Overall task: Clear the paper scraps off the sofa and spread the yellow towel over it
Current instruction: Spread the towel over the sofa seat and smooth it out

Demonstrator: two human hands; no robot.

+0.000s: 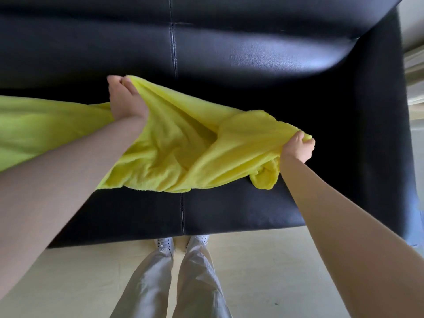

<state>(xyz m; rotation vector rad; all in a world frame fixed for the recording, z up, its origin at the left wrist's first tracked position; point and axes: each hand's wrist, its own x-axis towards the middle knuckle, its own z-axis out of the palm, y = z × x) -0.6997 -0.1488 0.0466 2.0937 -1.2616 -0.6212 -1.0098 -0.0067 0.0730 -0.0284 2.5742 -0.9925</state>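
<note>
Head cam looks straight down at a black sofa with the yellow towel bunched across the seat, rumpled in the middle and running off the frame's left side. No containers anywhere. Left hand reaches toward the backrest, fingers pinched on the towel's far edge. Right hand is a closed fist gripping a corner near the right armrest, with a bit of towel drooping under it. Both arms are stretched out. Front strip of the seat is bare, same with the far right part. Person's legs stand on a pale floor, right against the sofa front.
</note>
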